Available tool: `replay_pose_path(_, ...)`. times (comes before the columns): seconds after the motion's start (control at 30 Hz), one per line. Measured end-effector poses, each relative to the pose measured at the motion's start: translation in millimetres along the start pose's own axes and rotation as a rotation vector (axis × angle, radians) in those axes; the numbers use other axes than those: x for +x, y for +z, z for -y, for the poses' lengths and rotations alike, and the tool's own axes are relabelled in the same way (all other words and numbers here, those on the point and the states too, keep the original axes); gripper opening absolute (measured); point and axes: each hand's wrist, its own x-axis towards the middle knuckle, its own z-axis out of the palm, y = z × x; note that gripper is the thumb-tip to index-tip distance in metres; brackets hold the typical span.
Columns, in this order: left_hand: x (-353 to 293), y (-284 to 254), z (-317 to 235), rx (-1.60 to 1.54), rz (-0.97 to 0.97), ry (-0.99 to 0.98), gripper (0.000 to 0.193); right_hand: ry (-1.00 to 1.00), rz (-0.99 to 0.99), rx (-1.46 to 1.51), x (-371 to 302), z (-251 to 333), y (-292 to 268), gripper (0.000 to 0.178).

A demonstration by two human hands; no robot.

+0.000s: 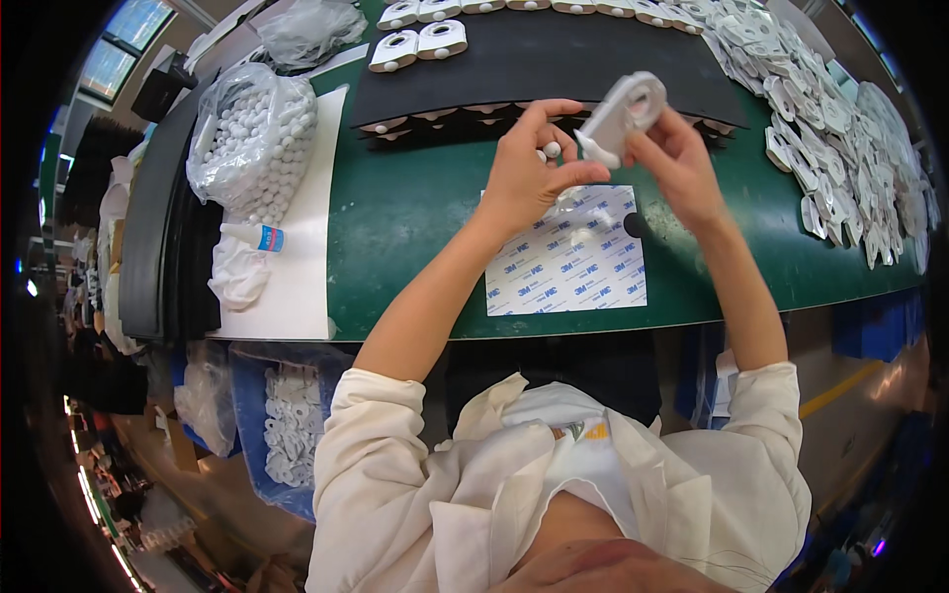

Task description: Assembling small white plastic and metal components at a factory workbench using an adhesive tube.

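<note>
My right hand (684, 173) grips a white plastic part (615, 121) with a round hole at its upper end, held tilted over the bench and slightly blurred. Facing it, my left hand (522, 168) has its thumb and forefinger spread toward the part. Small white balls (551, 150) sit in its curled other fingers. Below both hands, a white sheet with repeated blue print (563, 272) lies on the green bench (405, 227). Whether the left fingertips touch the part is hard to make out.
Beyond my hands stands a black foam board (563, 59) with rows of white parts (442, 40) on it. A bag of white balls (252, 138) and a small glue bottle (255, 236) lie left. White parts are heaped (840, 168) right; a blue bin (259, 435) stands below.
</note>
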Motion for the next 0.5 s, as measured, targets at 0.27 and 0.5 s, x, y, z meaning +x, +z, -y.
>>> replay_pose_path(0.27,6.6,-53.9,-32.0,0.923,0.018,-0.318,0.036,0.005,-0.117,-0.419,140.4,-16.0,6.4,0.040)
replay_pose_path(0.5,-2.8,-114.0,-37.3,1.358,-0.198,-0.566,0.028,0.188,-0.087,-0.575,217.6,-45.1,20.7,0.031)
